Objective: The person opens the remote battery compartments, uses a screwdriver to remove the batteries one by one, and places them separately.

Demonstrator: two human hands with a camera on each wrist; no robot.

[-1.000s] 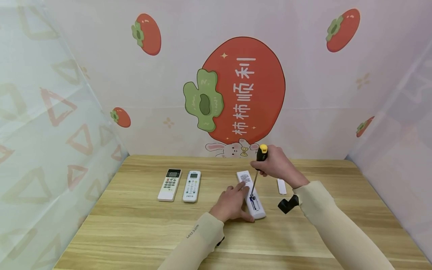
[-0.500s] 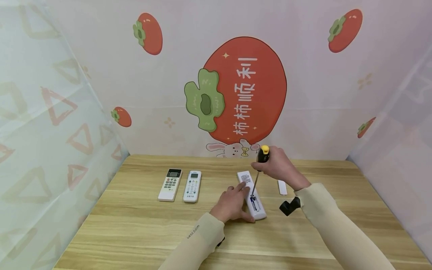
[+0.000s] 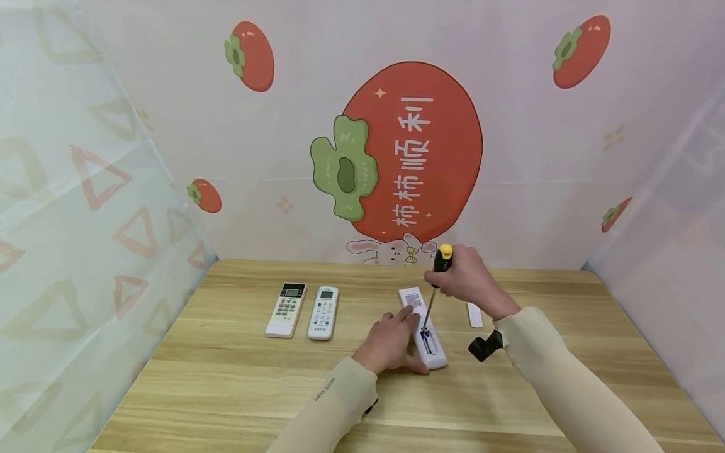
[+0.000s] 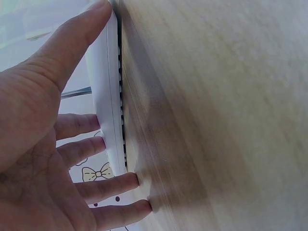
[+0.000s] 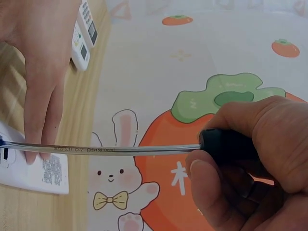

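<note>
The right hand (image 3: 469, 277) has its fingers curled closely round the handle of a screwdriver (image 5: 127, 150), its tip down in the open compartment (image 3: 429, 344) of the face-down remote (image 3: 435, 361). At the remote's 9 o'clock the left hand (image 3: 387, 340) lies spread, thumb and two fingertips pressing the casing, the other two on the table (image 3: 226, 377). The step in hand seems to be prying or turning inside that compartment; the next move calls for a seated tip and a steady casing. A white strip (image 3: 474, 315) lies at 3 o'clock; farther out at 9, a slim remote (image 3: 323, 313) and a cream remote (image 3: 286, 311) lie face up.
</note>
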